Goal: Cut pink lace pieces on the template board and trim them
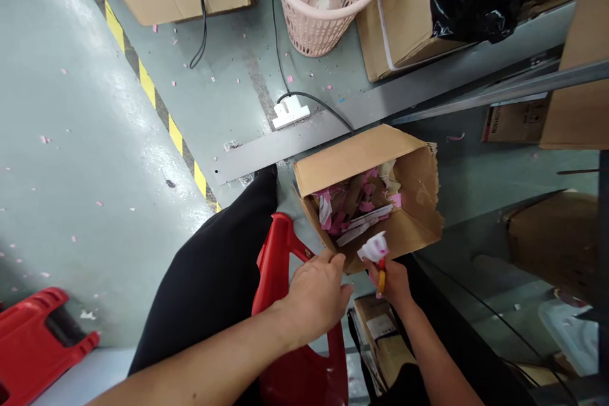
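As R hand [396, 284] grips paper [373, 246] (+ tool [381, 281]), L hand [314, 295] loosely curled

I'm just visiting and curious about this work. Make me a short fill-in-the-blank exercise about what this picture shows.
1. The crumpled white-and-pink piece is held in the hand on the person's ____ side.
2. The open brown box holding pink and white scraps is made of ____.
3. The long striped floor marking alternates dark bands with ____ ones.
4. The round, pale-pink, perforated plastic basket stands on the ____.

Missing words: right; cardboard; yellow; floor.
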`<state>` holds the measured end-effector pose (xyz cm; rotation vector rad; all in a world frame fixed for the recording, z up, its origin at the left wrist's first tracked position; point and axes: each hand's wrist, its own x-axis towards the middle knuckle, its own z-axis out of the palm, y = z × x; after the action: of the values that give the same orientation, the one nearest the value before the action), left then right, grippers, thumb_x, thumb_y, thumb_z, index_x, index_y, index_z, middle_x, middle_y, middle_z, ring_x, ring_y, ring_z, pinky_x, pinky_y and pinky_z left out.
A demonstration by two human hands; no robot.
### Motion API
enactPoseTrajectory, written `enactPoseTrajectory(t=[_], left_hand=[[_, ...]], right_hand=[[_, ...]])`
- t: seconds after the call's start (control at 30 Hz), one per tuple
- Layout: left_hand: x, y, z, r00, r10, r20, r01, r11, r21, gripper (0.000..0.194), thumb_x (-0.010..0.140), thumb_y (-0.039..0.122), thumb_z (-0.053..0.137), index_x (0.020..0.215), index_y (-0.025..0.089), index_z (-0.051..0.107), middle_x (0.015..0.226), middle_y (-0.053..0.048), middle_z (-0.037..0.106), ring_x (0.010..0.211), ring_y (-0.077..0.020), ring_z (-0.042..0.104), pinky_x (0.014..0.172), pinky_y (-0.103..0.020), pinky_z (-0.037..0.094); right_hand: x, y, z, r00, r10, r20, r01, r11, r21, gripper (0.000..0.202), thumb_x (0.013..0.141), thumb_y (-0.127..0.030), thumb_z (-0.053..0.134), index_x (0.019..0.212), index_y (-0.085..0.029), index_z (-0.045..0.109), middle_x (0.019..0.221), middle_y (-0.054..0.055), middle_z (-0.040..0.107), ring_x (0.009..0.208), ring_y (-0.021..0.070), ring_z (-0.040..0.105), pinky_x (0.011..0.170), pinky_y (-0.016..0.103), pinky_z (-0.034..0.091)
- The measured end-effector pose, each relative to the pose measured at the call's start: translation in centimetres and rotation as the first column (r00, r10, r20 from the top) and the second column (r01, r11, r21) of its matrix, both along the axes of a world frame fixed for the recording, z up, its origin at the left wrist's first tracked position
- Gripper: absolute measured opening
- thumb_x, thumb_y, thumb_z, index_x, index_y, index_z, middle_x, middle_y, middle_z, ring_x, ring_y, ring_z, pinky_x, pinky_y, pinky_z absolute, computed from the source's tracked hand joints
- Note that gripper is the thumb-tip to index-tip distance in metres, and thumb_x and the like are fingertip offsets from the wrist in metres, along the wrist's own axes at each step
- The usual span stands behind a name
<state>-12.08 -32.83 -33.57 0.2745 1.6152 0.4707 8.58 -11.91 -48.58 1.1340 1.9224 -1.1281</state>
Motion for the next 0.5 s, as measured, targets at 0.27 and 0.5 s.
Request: enactPoseTrajectory(t=[0.27,0.5], left_hand=[[1.2,-0.4,-1.7,0.829,0.559,-0.006,-0.551,0.82,0.158,0.011,0.083,0.018,0.06,0.091,0.019,0.068,0.086,-0.001,0.069,0.08,-0.0163,0.062,0.076,-0.025,0.048],[1.1,-0.6,-1.6,0.798,0.603,0.003,-0.58,0.767,0.272,0.014,0.081,0.016,0.059,0.089,0.019,0.07,0.079,0.002,0.07,0.074,-0.0149,0.062,0.07,-0.022,0.048]], right_hand=[[-0.9,-3.5,3.6,0.944,0.26,-0.206,-0.261,0.965,0.021,0.026,0.093,-0.042,0.06,0.096,-0.018,0.066,0.093,0.003,0.068,0.084,0.0163,0.064,0.082,0.038,0.053],[-2.4,-4.0,6.0,0.946,0.183,-0.268,-0.173,0.983,0.06,0.045,0.078,-0.06,0.068,0.093,-0.018,0.071,0.065,0.0,0.066,0.054,0.0135,0.06,0.053,0.027,0.05]])
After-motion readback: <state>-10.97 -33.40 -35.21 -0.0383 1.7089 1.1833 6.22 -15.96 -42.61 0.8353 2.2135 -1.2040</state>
